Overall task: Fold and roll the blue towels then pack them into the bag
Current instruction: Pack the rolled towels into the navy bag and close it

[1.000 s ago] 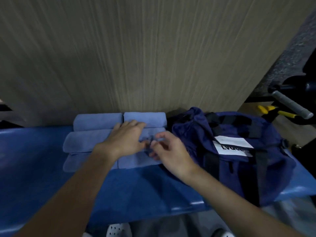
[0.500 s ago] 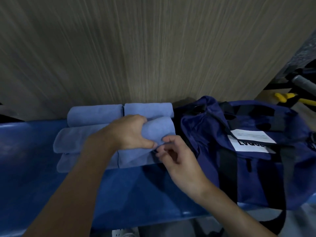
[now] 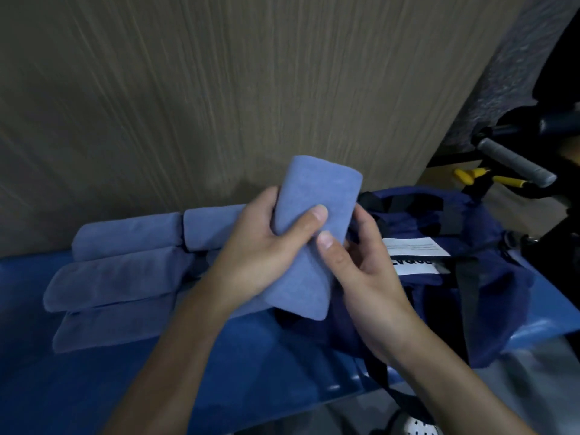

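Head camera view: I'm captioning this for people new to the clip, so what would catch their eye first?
First, the rolled blue towel held up in the middle, with the left hand and the right hand both gripping it. Next, the other rolled towels lying in rows on the blue bench at left, and the navy bag beside them at right.

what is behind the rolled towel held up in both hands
Behind the held towel: the wood-grain wall, the bag, and other rolled towels on the bench. The towel, left hand and right hand cover where those rolls meet the bag.
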